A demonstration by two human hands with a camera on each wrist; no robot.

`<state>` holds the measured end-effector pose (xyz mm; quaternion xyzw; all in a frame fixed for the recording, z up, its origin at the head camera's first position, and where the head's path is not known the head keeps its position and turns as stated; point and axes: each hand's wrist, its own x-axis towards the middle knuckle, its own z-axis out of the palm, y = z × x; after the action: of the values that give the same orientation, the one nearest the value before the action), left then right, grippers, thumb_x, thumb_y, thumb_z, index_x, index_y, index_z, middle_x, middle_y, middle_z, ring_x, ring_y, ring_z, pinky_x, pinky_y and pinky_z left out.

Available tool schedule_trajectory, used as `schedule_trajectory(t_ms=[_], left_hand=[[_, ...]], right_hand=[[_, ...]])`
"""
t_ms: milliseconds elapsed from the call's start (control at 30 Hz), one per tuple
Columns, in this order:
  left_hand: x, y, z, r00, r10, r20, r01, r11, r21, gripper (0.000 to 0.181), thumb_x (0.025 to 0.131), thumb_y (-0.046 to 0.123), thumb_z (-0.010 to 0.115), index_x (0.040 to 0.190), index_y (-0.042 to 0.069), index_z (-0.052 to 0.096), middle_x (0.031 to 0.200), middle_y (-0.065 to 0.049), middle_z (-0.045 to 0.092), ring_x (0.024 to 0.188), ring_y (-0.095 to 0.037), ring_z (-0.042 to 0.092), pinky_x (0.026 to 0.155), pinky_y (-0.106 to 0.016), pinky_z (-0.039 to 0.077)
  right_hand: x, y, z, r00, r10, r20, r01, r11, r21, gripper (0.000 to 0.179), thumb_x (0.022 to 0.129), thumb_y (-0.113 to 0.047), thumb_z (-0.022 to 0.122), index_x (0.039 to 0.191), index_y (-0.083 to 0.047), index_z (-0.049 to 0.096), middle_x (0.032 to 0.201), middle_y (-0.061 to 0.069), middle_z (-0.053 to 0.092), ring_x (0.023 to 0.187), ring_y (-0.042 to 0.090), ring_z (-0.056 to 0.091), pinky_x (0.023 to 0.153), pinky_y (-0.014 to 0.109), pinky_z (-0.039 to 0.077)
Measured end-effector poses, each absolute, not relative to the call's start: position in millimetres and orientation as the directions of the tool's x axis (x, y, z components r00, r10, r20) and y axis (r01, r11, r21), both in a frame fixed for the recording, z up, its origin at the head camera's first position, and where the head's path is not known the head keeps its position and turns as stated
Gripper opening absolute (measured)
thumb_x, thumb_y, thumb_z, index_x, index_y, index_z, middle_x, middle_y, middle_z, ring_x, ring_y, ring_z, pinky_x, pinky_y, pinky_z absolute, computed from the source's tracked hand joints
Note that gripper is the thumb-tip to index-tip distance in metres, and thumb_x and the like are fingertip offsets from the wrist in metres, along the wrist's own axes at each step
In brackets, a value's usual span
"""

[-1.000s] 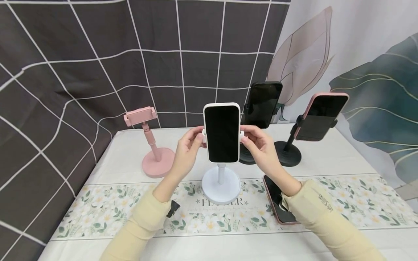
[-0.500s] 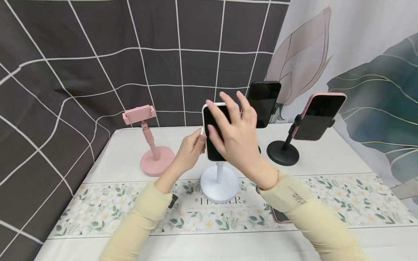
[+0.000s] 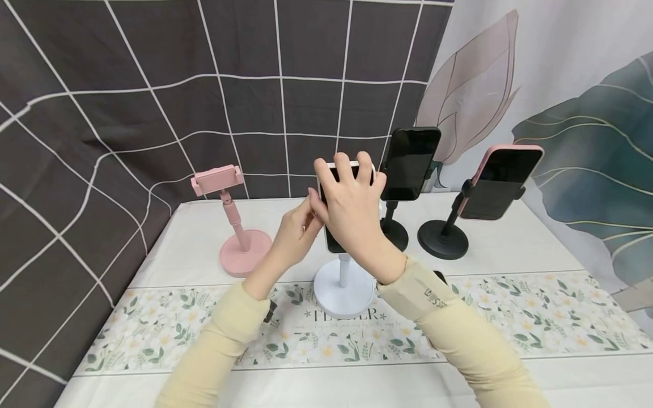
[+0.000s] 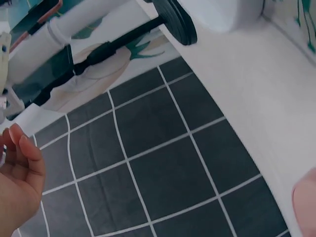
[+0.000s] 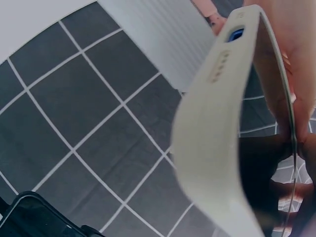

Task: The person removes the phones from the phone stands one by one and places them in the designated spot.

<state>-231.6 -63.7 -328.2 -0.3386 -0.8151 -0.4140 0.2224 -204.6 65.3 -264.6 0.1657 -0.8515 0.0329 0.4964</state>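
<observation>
A white-cased phone (image 3: 335,242) stands upright in a white phone stand (image 3: 343,294) in front of me. My left hand (image 3: 293,235) pinches the white clamp at the phone's left side; in the left wrist view the fingers (image 4: 22,153) are curled near the stand's clamp. My right hand (image 3: 352,212) lies across the screen, fingers bent over the phone's top and thumb at its left edge, close to the left fingertips. The right wrist view shows the case's port edge (image 5: 212,138) near the camera. The right hand covers most of the screen.
At the left stands a pink phone stand (image 3: 245,252) with no phone in it. Behind and right are black stands holding a black phone (image 3: 412,161) and a pink-cased phone (image 3: 497,184). Another phone (image 3: 440,276) lies mostly hidden under my right sleeve.
My right hand has left the clamp's right side, swung across the screen with fingers spread, and now bends over the phone. My left hand stays at the left side.
</observation>
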Motion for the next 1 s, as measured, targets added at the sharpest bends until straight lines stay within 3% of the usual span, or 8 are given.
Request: schedule_trajectory(t_ms=[100, 367, 500, 600, 633, 867, 1000], left_hand=[[-236, -71, -322, -0.642, 0.421, 0.641, 0.761, 0.455, 0.463, 0.083, 0.091, 0.068, 0.015, 0.111, -0.002, 0.056, 0.065, -0.007, 0.048, 0.058, -0.014, 0.041, 0.054, -0.026, 0.036], [-242, -83, -308, -0.587, 0.568, 0.577, 0.808, 0.360, 0.467, 0.071, 0.090, 0.064, 0.029, 0.105, 0.002, 0.060, 0.081, -0.008, 0.059, 0.065, -0.013, 0.049, 0.060, -0.025, 0.044], [-245, -82, -307, -0.592, 0.600, 0.539, 0.775, 0.240, 0.584, 0.035, 0.098, 0.034, 0.048, 0.097, 0.001, 0.058, 0.073, -0.009, 0.052, 0.055, -0.008, 0.044, 0.052, -0.022, 0.039], [-246, -82, -306, -0.606, 0.613, 0.507, 0.731, 0.178, 0.658, 0.007, 0.092, 0.005, 0.052, 0.094, 0.000, 0.057, 0.068, -0.009, 0.049, 0.050, -0.006, 0.042, 0.047, -0.023, 0.039], [-245, -82, -305, -0.613, 0.614, 0.496, 0.719, 0.175, 0.672, 0.006, 0.090, 0.001, 0.051, 0.093, 0.000, 0.057, 0.067, -0.008, 0.048, 0.049, -0.006, 0.042, 0.045, -0.024, 0.039], [-243, -77, -303, -0.623, 0.579, 0.526, 0.718, 0.157, 0.678, 0.005, 0.087, -0.003, 0.054, 0.091, -0.002, 0.058, 0.068, -0.009, 0.047, 0.045, -0.005, 0.042, 0.042, -0.024, 0.039], [-244, -74, -307, -0.601, 0.536, 0.593, 0.756, 0.141, 0.639, 0.008, 0.086, 0.009, 0.054, 0.082, 0.001, 0.054, 0.062, -0.007, 0.044, 0.045, -0.002, 0.041, 0.042, -0.021, 0.035]], right_hand=[[-206, 65, -265, -0.435, -0.248, 0.865, -0.311, 0.944, 0.115, 0.029, 0.087, -0.027, 0.058, 0.113, -0.015, 0.056, 0.106, 0.011, 0.053, 0.107, 0.035, 0.037, 0.067, 0.051, 0.036], [-208, 69, -269, -0.387, -0.254, 0.886, -0.301, 0.943, 0.138, 0.027, 0.084, -0.026, 0.059, 0.108, -0.016, 0.056, 0.099, 0.010, 0.052, 0.100, 0.034, 0.041, 0.064, 0.048, 0.038], [-209, 73, -268, -0.371, -0.264, 0.890, -0.332, 0.933, 0.139, 0.025, 0.083, -0.025, 0.058, 0.107, -0.015, 0.056, 0.097, 0.011, 0.052, 0.098, 0.034, 0.042, 0.061, 0.046, 0.037], [-210, 75, -267, -0.368, -0.276, 0.888, -0.359, 0.923, 0.138, 0.025, 0.083, -0.024, 0.059, 0.106, -0.015, 0.056, 0.096, 0.012, 0.051, 0.097, 0.035, 0.042, 0.060, 0.045, 0.036], [-210, 75, -267, -0.370, -0.282, 0.885, -0.366, 0.920, 0.140, 0.025, 0.083, -0.024, 0.059, 0.106, -0.014, 0.056, 0.096, 0.013, 0.051, 0.096, 0.035, 0.042, 0.060, 0.045, 0.036], [-207, 81, -263, -0.399, -0.292, 0.869, -0.386, 0.913, 0.129, 0.024, 0.083, -0.024, 0.059, 0.104, -0.014, 0.056, 0.095, 0.013, 0.050, 0.094, 0.036, 0.042, 0.057, 0.045, 0.036], [-206, 83, -261, -0.426, -0.283, 0.859, -0.402, 0.910, 0.101, 0.025, 0.082, -0.024, 0.061, 0.103, -0.014, 0.055, 0.096, 0.013, 0.050, 0.094, 0.037, 0.042, 0.057, 0.045, 0.036]])
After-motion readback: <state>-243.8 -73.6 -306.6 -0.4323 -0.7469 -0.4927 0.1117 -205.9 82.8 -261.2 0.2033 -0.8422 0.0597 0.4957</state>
